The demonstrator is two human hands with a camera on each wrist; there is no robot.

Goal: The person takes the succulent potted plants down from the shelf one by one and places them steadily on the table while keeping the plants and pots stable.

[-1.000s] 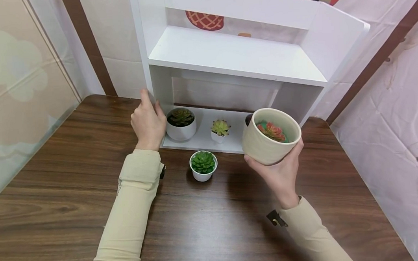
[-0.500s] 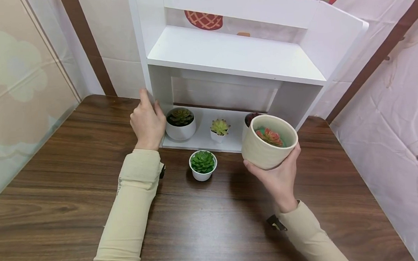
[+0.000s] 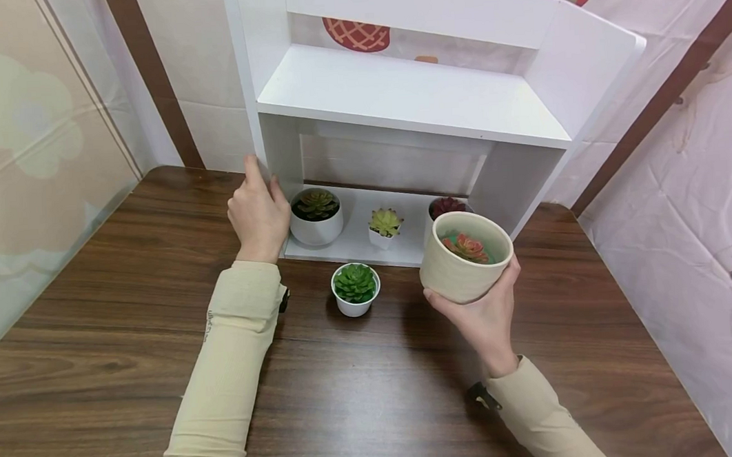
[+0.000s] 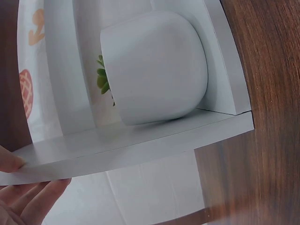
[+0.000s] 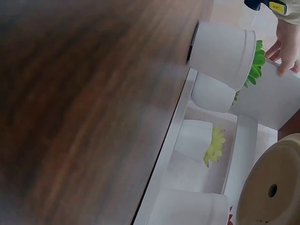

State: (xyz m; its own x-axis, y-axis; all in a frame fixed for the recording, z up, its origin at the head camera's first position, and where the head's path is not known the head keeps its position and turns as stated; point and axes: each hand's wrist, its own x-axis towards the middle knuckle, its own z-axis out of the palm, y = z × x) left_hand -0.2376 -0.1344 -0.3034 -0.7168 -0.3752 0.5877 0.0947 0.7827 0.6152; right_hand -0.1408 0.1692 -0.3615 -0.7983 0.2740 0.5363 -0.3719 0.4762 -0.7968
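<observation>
My left hand [image 3: 258, 217] grips the upright left side panel of a white shelf unit [image 3: 408, 92]; in the left wrist view the thumb [image 4: 10, 160] lies on one face and the fingers on the other. With my right hand [image 3: 485, 319] I hold up a cream flowerpot [image 3: 461, 272] containing a red succulent [image 3: 466, 249], tilted slightly, in front of the shelf's right end. Its underside, with a drain hole, shows in the right wrist view. Between the hands, a green succulent in a small white pot [image 3: 355, 306] stands on the table.
On the bottom shelf stand a round white pot [image 3: 318, 231] at left, a small yellow-green succulent [image 3: 385, 222] mid-shelf, and a dark red succulent [image 3: 447, 207] at right, partly behind the cream pot. The brown wooden table [image 3: 350, 402] spreads in front.
The cream flowerpot in my right hand has come down and a little left, toward me, uncovering the dark red succulent behind it. My left hand stays on the side panel.
</observation>
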